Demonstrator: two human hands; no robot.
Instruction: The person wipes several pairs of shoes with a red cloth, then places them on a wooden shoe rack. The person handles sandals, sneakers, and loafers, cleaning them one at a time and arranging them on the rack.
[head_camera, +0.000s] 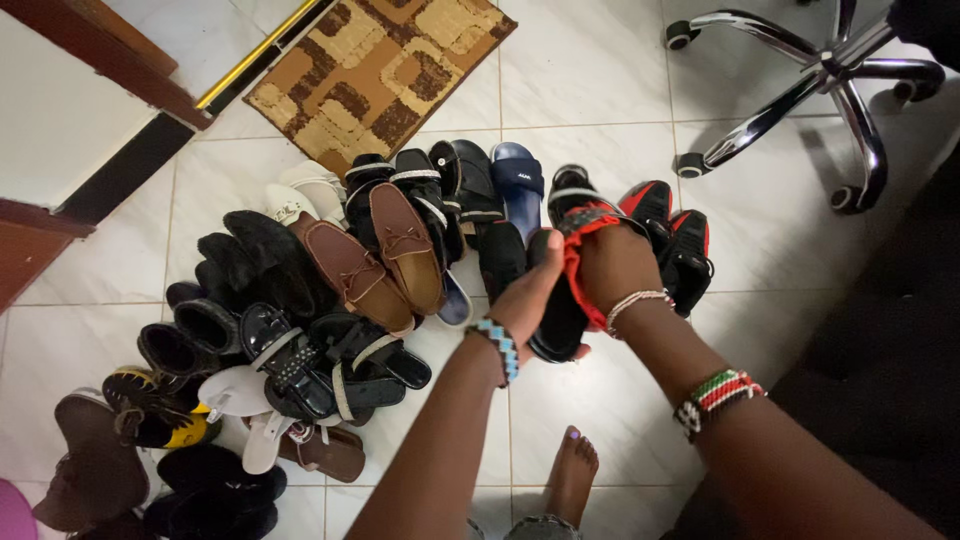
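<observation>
My left hand (528, 295) and my right hand (612, 265) both grip one black sandal with red straps (572, 262), held above the white tiled floor. The left hand clasps its left side with the thumb up along the sole. The right hand wraps the red strap from the right. A blue beaded bracelet sits on my left wrist, and beaded bands on my right wrist and forearm. Just behind the held sandal lie a black and red shoe pair (678, 240) and a black slide (498, 255).
A heap of shoes (300, 330) covers the floor at left, with brown loafers (385, 255), black sandals and a blue slide (518, 185). A brown patterned mat (380, 65) lies by the doorway. An office chair base (810, 85) stands top right. My bare foot (572, 480) is below.
</observation>
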